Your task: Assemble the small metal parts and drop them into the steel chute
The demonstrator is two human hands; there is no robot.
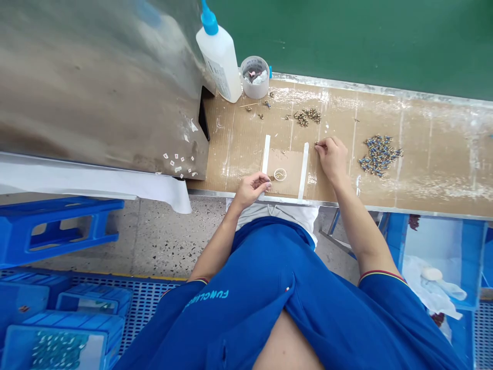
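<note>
My left hand (252, 186) rests at the bench's front edge with its fingers curled in a pinch on a tiny part I cannot make out, beside a small round ring (280, 174) on a cardboard pad (287, 162) framed by white tape strips. My right hand (331, 155) lies just right of the pad, fingertips pinched on a small brass part (316, 144). Behind the pad lies a little heap of brass parts (308, 116). A larger heap of blue-and-brass parts (379, 154) sits to the right of my right hand.
A white squeeze bottle with a blue cap (219, 54) and a tape roll holding scraps (254, 77) stand at the back. A steel machine housing (100, 82) blocks the left. Blue crates (57, 329), a blue stool (57, 231) and a bin (435, 262) sit below.
</note>
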